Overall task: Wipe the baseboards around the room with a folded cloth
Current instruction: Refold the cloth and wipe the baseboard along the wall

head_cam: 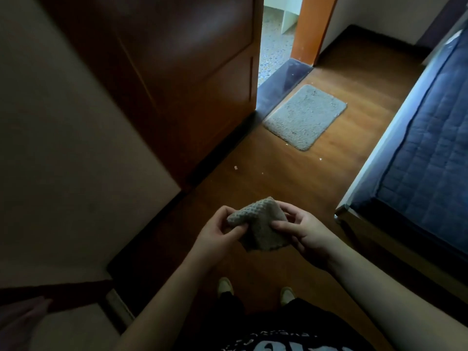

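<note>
cloth (258, 224) folded, corner pointing up | left hand (217, 233), right hand (306, 233) pinch its sides

Left hand (217, 231) and right hand (307, 233) pinch the cloth (258, 224).

Quick count: two bare hands, left hand (217, 234) and right hand (307, 233), one folded beige waffle-knit cloth (258, 224), one grey shaggy rectangular doormat (305, 116), one dark brown wooden door (182, 72), one navy quilted mattress (430, 148), two pale shoes (224, 287) near.
</note>
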Tool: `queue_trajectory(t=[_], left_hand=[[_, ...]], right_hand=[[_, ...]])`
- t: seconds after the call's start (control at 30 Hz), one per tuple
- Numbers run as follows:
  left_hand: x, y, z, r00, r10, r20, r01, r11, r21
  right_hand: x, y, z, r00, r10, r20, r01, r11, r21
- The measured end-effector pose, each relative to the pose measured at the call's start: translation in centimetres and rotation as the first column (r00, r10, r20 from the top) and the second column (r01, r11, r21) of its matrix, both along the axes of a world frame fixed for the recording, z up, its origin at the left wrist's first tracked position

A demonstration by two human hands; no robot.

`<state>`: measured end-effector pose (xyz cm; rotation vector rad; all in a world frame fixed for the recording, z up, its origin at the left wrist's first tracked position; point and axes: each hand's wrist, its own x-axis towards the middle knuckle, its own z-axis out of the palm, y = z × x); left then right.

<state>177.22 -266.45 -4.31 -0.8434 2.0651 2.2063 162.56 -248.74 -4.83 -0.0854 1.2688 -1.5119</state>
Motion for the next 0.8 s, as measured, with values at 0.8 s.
queue_trajectory(t=[0.8], left_hand=[[-10.2,-1.7,0.1,0.989,-0.141,-0.051,0.144,0.988,0.055]], right_hand=[[-2.5,4.3,0.6,0.74,-0.282,-0.611,0.489,0.849,0.199]])
